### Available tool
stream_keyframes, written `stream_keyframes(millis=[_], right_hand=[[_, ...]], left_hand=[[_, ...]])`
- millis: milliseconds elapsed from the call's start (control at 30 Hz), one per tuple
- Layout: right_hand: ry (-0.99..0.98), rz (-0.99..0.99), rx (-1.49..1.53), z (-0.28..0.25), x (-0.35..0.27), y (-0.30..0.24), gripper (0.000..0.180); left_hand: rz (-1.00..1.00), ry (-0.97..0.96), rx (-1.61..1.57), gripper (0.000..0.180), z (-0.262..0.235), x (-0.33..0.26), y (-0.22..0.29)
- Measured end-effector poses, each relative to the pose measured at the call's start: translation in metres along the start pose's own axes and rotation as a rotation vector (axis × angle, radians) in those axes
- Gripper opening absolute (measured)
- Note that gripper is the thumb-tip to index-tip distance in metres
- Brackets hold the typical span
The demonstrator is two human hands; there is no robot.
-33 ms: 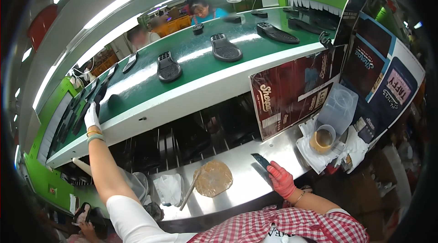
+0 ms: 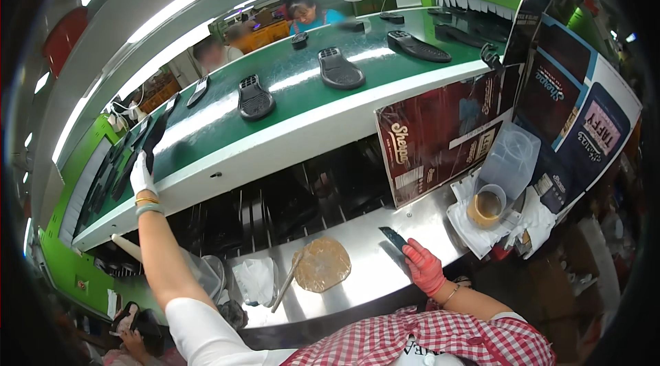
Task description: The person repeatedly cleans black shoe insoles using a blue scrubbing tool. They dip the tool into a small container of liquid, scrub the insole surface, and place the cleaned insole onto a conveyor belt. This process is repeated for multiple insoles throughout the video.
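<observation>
My left hand [image 2: 142, 177], in a white glove, reaches to the left end of the green conveyor belt. Its fingers are closed on the near end of a black shoe sole [image 2: 157, 133], which looks tilted up. My right hand [image 2: 425, 268], in a red glove, is closed around a dark flat strip [image 2: 392, 238] above the metal shelf [image 2: 371, 283]; its kind is unclear. Several black soles lie spaced along the belt, among them one near the middle [image 2: 255, 99] and one farther right [image 2: 340, 69].
On the shelf lie a brown round lump under plastic film [image 2: 322, 265], a thin stick [image 2: 284, 287] and a white plastic bag [image 2: 255, 282]. A cup of brown liquid [image 2: 486, 206] stands at right beside cardboard panels [image 2: 440, 139]. A person [image 2: 311, 16] is across the belt.
My left hand has shifted slightly right, and the sole in it now stands out from the belt more. My right hand is nearly still. The soles on the belt have barely moved.
</observation>
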State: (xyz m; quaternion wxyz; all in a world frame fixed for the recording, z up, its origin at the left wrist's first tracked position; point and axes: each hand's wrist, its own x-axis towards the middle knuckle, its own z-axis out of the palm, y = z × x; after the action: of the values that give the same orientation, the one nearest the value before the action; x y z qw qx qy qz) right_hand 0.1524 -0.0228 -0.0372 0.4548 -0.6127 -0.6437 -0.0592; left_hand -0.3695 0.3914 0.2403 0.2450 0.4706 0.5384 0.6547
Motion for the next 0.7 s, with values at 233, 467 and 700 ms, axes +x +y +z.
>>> stream_keyframes(millis=[233,467,700], right_hand=[[0.192,0.21,0.376,-0.025,-0.015,-0.002,0.033],[0.458,0.569,0.584,-0.144,0.032,-0.001,0.026],[0.312,0.775,0.492,-0.211,0.052,0.056,0.027]], left_hand=[[0.347,-0.084,-0.307,0.047,0.042,-0.33,0.064],[0.452,-0.659,0.159,0.056,0.069,-0.525,-0.016],[-0.696,-0.884,-0.488,0.067,0.101,-0.568,-0.042]])
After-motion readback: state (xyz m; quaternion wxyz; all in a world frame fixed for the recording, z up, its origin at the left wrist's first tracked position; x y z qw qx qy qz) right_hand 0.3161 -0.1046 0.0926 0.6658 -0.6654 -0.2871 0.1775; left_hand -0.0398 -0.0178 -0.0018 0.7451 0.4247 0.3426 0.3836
